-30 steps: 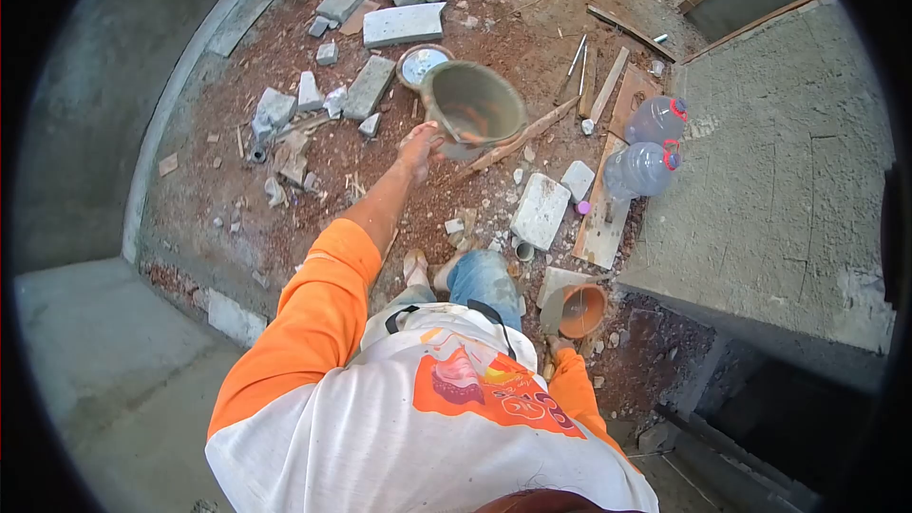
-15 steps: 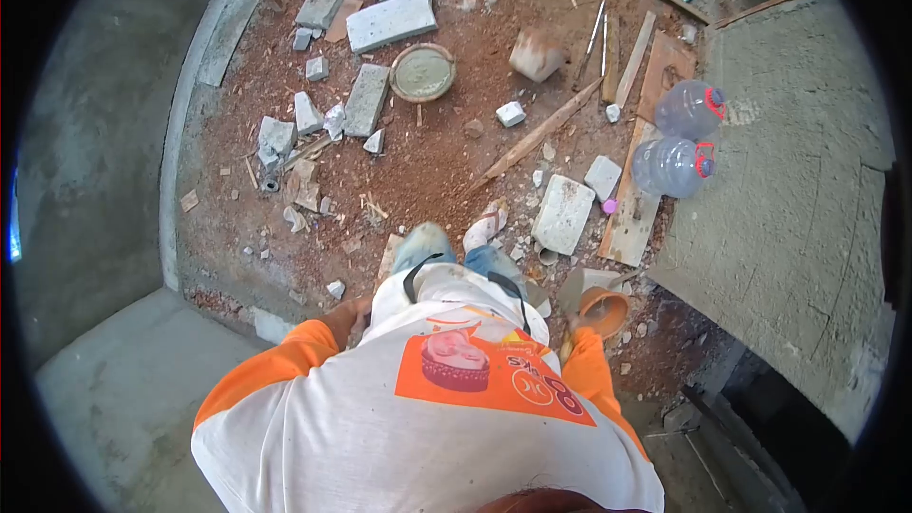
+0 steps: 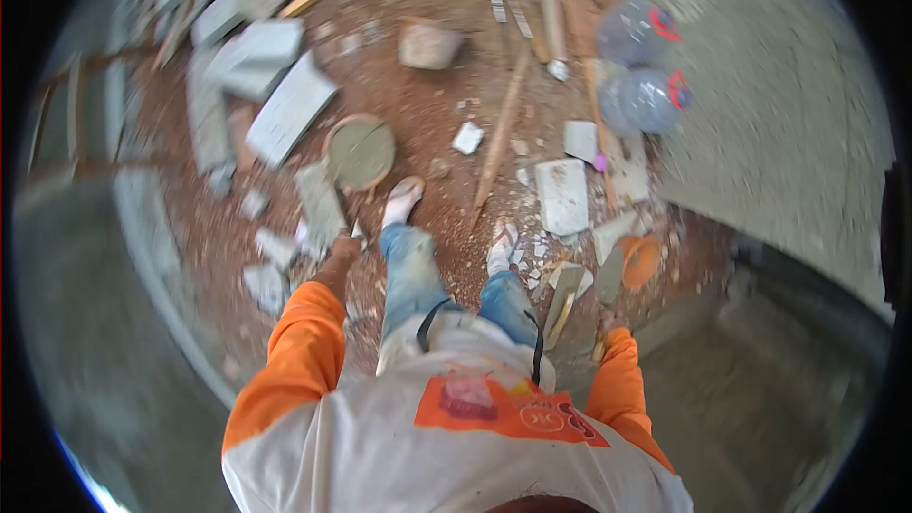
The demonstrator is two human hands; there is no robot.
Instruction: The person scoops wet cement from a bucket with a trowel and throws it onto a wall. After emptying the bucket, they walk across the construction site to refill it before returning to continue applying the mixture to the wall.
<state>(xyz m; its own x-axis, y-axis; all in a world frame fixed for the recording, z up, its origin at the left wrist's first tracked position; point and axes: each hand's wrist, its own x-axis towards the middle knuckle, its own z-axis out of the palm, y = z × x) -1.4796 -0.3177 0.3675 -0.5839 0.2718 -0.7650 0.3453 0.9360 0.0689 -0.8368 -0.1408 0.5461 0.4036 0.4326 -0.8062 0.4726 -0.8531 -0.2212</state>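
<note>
My right hand [image 3: 609, 321] is closed around the handle of a trowel [image 3: 611, 277], whose grey blade points forward beside an orange plastic container [image 3: 642, 261]. My left hand [image 3: 346, 248] reaches ahead of my left knee, low over the rubble, right by a grey block [image 3: 320, 201] and a small white chip. Motion blur smears its fingers. Just beyond it sits a round basin [image 3: 332, 150] filled with smooth grey mortar [image 3: 366, 154]. My left foot [image 3: 403, 200] stands close to the basin.
White blocks [image 3: 290, 109] lie piled at the left. A long wooden strip [image 3: 502, 138] crosses the reddish ground. Two clear jugs [image 3: 641, 100] with red handles stand on the right, beside a raised concrete slab [image 3: 750, 85]. Another white block [image 3: 562, 198] lies ahead of my right foot.
My left hand has gone forward from my hip toward the basin, and my left foot has stepped ahead. The view has turned. My right hand keeps the trowel at my right side.
</note>
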